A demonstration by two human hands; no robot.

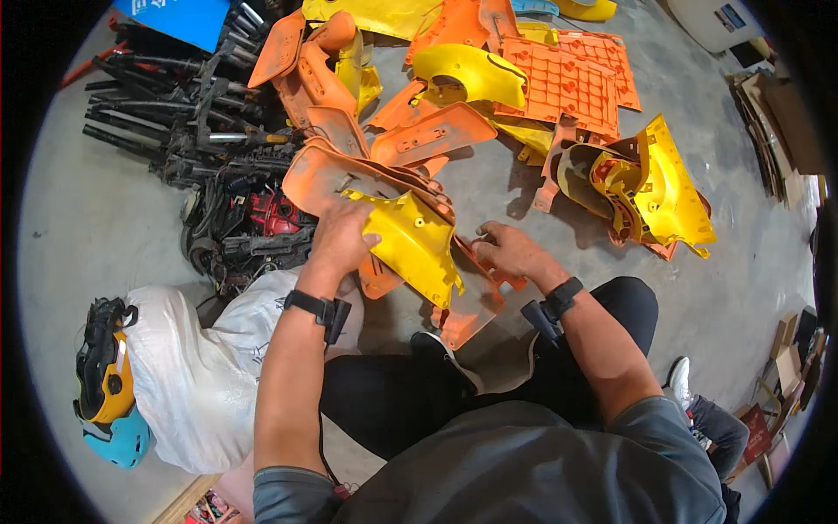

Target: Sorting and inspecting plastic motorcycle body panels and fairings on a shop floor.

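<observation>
My left hand [347,231] grips the upper left edge of a bent yellow plastic panel [410,244], thumb over its face. This panel lies on scuffed orange plastic panels [321,168], stacked and nested, just in front of my knees. My right hand [506,249] has its fingers curled at the right edge of the orange pieces [471,319] beside the yellow one; its fingertips are partly hidden, and it seems to hold that edge. Both wrists wear black straps with small devices.
Around are piles of orange and yellow panels [559,79], black metal parts [148,113], a blue board [179,17], a white sack [188,384], helmets [118,437], flattened cardboard [755,131] and a white container [711,17]. Another person's leg and shoe [681,380] are at lower right.
</observation>
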